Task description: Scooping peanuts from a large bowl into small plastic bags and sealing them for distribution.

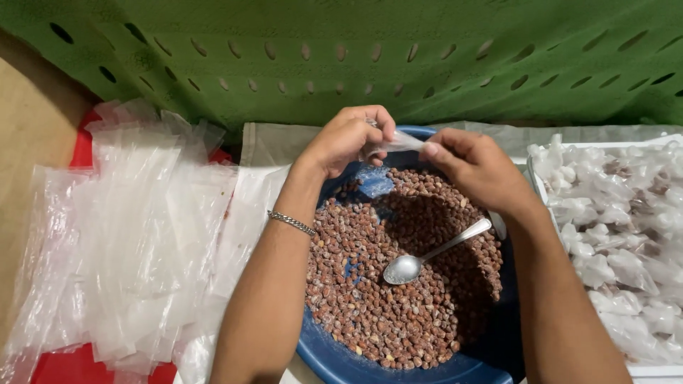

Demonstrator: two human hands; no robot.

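**A:** Your left hand (346, 140) and right hand (475, 167) meet above the far rim of the blue basin (398, 363). Between them you hold a small clear plastic bag (390, 144); the fingers of both hands are closed, pinching it at either end.

**B:** Where does that bag sit against everything else?

**A:** It hangs in the air over the far edge of the coated nuts (398, 284) that fill the basin, clear of them. A metal spoon (432, 254) lies on the nuts, bowl toward you, handle pointing up to the right and passing under your right wrist. A bit of crumpled blue plastic (375, 180) rests on the nuts just below your left hand.

**B:** What is around you?

**A:** On your left, a loose heap of empty clear bags (128, 227) spreads over a red surface (78, 366), touching your left forearm, which wears a metal bracelet (292, 222). On your right, a white tray (651, 370) holds filled, tied packets (619, 235), just beside your right forearm. A green perforated crate wall (370, 50) stands close behind your hands. Your forearms cross both sides of the basin and cover part of the nuts.
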